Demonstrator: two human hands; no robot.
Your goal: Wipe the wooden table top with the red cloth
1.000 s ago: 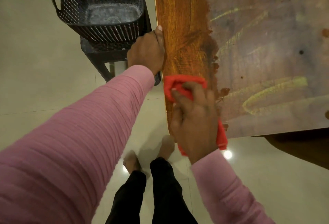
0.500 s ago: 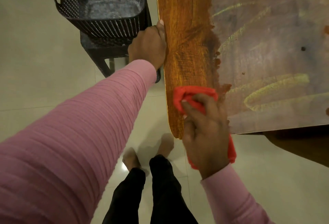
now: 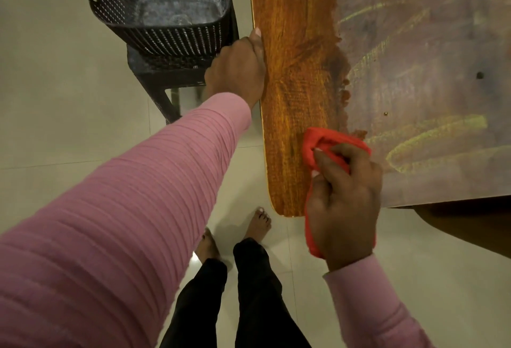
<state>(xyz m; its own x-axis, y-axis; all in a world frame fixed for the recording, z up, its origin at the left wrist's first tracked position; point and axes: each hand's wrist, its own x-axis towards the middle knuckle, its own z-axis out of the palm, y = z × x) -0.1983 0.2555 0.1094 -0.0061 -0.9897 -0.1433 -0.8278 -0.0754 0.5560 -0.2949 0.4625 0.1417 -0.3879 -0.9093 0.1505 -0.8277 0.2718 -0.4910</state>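
The wooden table top (image 3: 298,43) fills the upper right. Its left strip is clean, glossy orange-brown; the rest is dull and dusty with yellowish chalk smears (image 3: 431,137). My right hand (image 3: 345,206) is closed on the red cloth (image 3: 326,140), bunched and pressed on the table near its front left corner, right at the border between clean and dusty wood. Part of the cloth hangs below my palm over the table's front edge. My left hand (image 3: 237,71) grips the table's left edge further back.
A black perforated basket (image 3: 160,7) sits on a black stool (image 3: 154,71) just left of the table, close to my left hand. Pale tiled floor (image 3: 55,71) lies below, with my bare feet (image 3: 257,226) near the table corner.
My right hand has slid the red cloth rightward along the front edge, from the table's left edge to the border of the dusty area. My left hand keeps its grip on the edge.
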